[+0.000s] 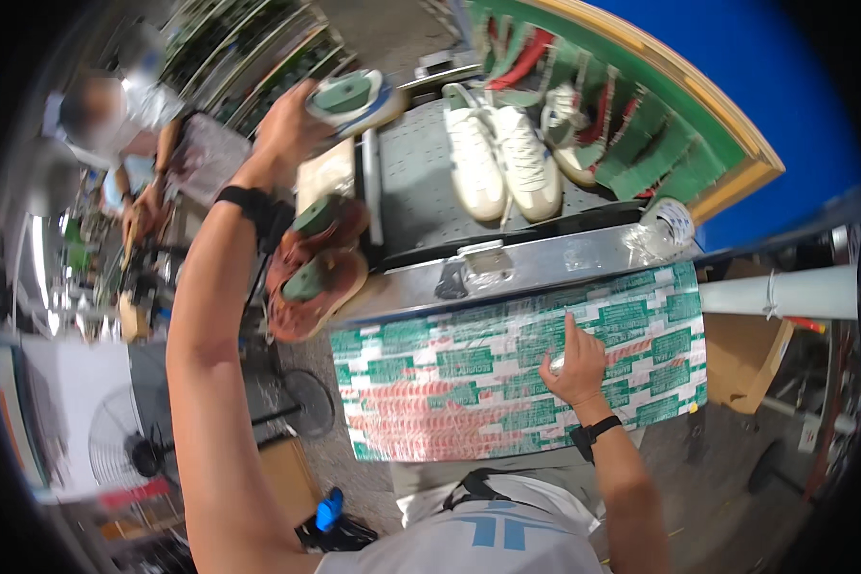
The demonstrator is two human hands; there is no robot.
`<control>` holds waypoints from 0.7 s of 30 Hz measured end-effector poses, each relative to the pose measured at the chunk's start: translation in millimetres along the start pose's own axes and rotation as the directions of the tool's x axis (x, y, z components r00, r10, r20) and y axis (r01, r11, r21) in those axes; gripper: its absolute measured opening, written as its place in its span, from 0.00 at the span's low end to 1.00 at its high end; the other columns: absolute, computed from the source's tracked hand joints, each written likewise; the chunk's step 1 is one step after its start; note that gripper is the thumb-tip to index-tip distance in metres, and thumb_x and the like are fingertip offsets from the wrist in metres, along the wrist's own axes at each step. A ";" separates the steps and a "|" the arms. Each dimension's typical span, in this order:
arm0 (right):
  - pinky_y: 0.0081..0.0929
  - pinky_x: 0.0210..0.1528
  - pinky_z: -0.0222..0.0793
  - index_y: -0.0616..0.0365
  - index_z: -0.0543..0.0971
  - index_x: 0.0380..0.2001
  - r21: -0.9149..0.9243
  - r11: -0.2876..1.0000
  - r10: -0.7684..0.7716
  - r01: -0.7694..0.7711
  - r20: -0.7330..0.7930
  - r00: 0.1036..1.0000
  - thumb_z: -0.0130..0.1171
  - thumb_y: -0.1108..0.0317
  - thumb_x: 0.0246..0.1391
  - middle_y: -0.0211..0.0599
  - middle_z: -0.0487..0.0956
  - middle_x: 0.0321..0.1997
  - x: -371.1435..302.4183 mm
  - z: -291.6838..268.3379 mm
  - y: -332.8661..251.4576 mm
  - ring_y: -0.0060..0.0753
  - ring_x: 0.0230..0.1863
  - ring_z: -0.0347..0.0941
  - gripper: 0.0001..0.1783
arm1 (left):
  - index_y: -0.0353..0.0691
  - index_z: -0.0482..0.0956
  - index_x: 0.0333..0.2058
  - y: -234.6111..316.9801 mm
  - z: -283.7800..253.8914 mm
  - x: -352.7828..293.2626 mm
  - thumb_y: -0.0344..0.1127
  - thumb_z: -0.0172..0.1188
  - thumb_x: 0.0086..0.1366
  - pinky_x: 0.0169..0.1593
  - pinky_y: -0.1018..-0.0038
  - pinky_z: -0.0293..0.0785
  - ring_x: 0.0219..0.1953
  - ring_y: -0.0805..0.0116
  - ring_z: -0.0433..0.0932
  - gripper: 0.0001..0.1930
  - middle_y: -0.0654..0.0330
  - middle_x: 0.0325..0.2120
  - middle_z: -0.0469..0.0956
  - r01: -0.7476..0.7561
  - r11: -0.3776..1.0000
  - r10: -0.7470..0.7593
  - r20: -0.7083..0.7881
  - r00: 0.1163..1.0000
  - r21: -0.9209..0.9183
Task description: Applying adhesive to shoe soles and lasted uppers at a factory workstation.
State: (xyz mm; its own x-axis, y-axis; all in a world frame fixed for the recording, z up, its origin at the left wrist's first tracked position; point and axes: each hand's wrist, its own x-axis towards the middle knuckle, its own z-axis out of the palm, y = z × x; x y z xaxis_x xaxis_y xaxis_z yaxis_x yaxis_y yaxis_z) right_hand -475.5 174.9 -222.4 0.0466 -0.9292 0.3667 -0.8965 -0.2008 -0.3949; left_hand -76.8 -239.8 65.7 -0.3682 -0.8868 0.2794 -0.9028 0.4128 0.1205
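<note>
My left hand (290, 126) is stretched out to the far left and closed on a sneaker (368, 113) with a green insole and blue and white sides. Below that arm's reach sits a pair of reddish-brown shoes (320, 282), also with green insoles. My right hand (579, 366) is over a board (430, 383) covered with rows of green, white and red stickers. Its index finger points away from me and its thumb is apart, while the other fingers curl. A pale spot shows beside the thumb, too blurred to name.
Beyond the board's metal rail (536, 273), white sneakers (502, 158) stand on a dark perforated conveyor (407, 163). Green and red flaps (641, 143) hang at the right. A tape roll (668, 225) lies by the rail. Another person (129, 124) works at the far left, near a fan (143, 454).
</note>
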 end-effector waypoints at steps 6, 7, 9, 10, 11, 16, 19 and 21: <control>0.48 0.52 0.72 0.72 0.68 0.75 0.014 1.000 0.008 -0.009 0.034 0.999 0.69 0.60 0.47 0.51 0.81 0.53 1.9 3.0 1.0 0.52 0.47 0.77 0.52 | 0.41 0.82 0.62 -101.4 103.6 25.5 0.35 0.82 0.51 0.63 0.55 0.79 0.58 0.43 0.85 0.37 0.45 0.55 0.86 0.151 0.981 -0.159 0.058 0.986 0.123; 0.48 0.52 0.72 0.72 0.68 0.75 0.017 1.000 0.003 -0.003 0.033 0.999 0.69 0.60 0.47 0.50 0.80 0.52 4.3 3.5 1.1 0.52 0.46 0.77 0.52 | 0.42 0.81 0.64 -107.3 116.2 26.1 0.33 0.79 0.54 0.61 0.55 0.80 0.58 0.44 0.85 0.36 0.44 0.54 0.87 0.103 0.971 -0.104 -0.004 0.995 0.215; 0.48 0.51 0.71 0.72 0.68 0.75 0.023 1.000 -0.013 0.013 0.033 0.999 0.69 0.59 0.46 0.50 0.80 0.51 6.3 6.7 1.3 0.51 0.46 0.77 0.53 | 0.43 0.81 0.65 -123.5 136.3 38.0 0.34 0.75 0.59 0.63 0.49 0.78 0.61 0.44 0.83 0.33 0.46 0.54 0.86 0.279 0.913 -0.240 -0.160 0.957 0.299; 0.46 0.51 0.73 0.71 0.70 0.74 0.011 1.000 -0.010 0.010 0.028 1.000 0.69 0.58 0.48 0.48 0.81 0.51 9.0 5.3 0.3 0.49 0.45 0.78 0.51 | 0.44 0.81 0.65 -112.4 140.0 47.0 0.35 0.73 0.60 0.63 0.46 0.76 0.63 0.43 0.81 0.32 0.47 0.55 0.86 0.193 0.895 -0.076 -0.289 0.954 0.402; 0.44 0.50 0.74 0.71 0.72 0.73 0.001 1.000 -0.010 0.010 0.023 1.000 0.69 0.57 0.49 0.46 0.82 0.50 10.7 4.2 0.8 0.46 0.45 0.78 0.49 | 0.44 0.81 0.65 -100.6 142.3 54.9 0.35 0.71 0.62 0.63 0.42 0.75 0.64 0.43 0.80 0.31 0.47 0.56 0.85 0.124 0.850 0.101 -0.390 0.915 0.512; 0.44 0.52 0.75 0.70 0.72 0.73 -0.011 1.000 -0.011 0.011 0.005 1.000 0.69 0.58 0.49 0.46 0.82 0.50 10.5 1.6 3.9 0.46 0.45 0.79 0.49 | 0.39 0.68 0.77 76.6 137.3 73.3 0.71 0.70 0.66 0.69 0.58 0.73 0.70 0.49 0.76 0.52 0.42 0.72 0.74 0.387 0.906 -0.267 0.477 0.837 -0.173; 0.45 0.53 0.75 0.70 0.71 0.74 -0.021 1.000 0.015 -0.014 0.018 1.000 0.69 0.57 0.51 0.46 0.82 0.51 7.4 -0.2 5.6 0.46 0.46 0.79 0.49 | 0.31 0.59 0.77 169.6 171.1 43.1 0.70 0.73 0.65 0.67 0.54 0.76 0.65 0.47 0.79 0.58 0.42 0.67 0.77 0.443 0.731 -0.102 0.558 0.823 -0.519; 0.44 0.55 0.74 0.70 0.71 0.74 0.010 0.999 -0.040 0.040 0.023 0.999 0.70 0.56 0.52 0.45 0.81 0.51 12.9 3.0 2.2 0.45 0.48 0.78 0.49 | 0.34 0.72 0.69 142.4 239.7 26.4 0.59 0.79 0.65 0.52 0.63 0.84 0.52 0.58 0.86 0.44 0.50 0.58 0.84 0.445 0.549 -0.369 0.273 0.889 -0.707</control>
State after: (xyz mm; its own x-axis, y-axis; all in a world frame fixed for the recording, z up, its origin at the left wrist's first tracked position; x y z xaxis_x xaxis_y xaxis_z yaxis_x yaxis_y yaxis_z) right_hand -475.6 161.6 -221.1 0.0927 -0.9271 0.3631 -0.8894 -0.2410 -0.3883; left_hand -268.3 -254.2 -138.1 -0.0550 -0.9969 -0.0561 -0.5025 -0.0209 0.8643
